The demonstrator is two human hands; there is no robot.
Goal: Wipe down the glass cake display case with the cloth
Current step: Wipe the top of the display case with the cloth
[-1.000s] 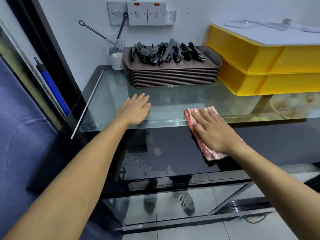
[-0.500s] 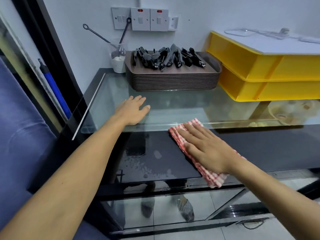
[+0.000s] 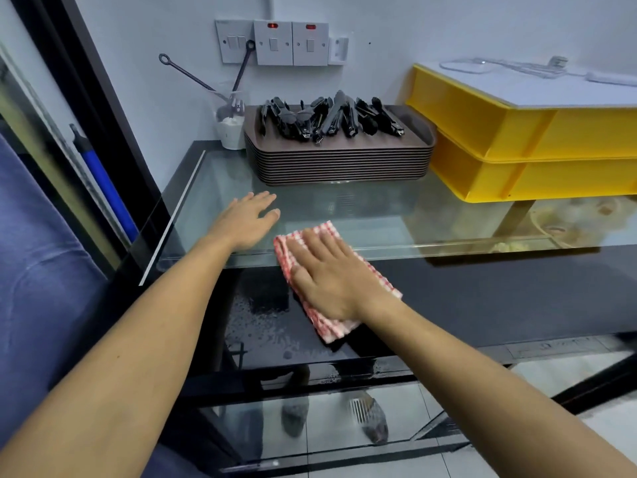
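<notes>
Glass case [image 3: 344,215] front: cloth [image 3: 331,326] lies under flat right hand [image 3: 327,281]

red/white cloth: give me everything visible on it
The red-and-white checked woven cloth looks thin and folded into a rough rectangle. It lies flat and skewed across the front edge of the glass display case, its far corner on the glass top and the rest on the sloping dark front pane. The right hand presses on it with straight fingers, covering its middle.
</notes>
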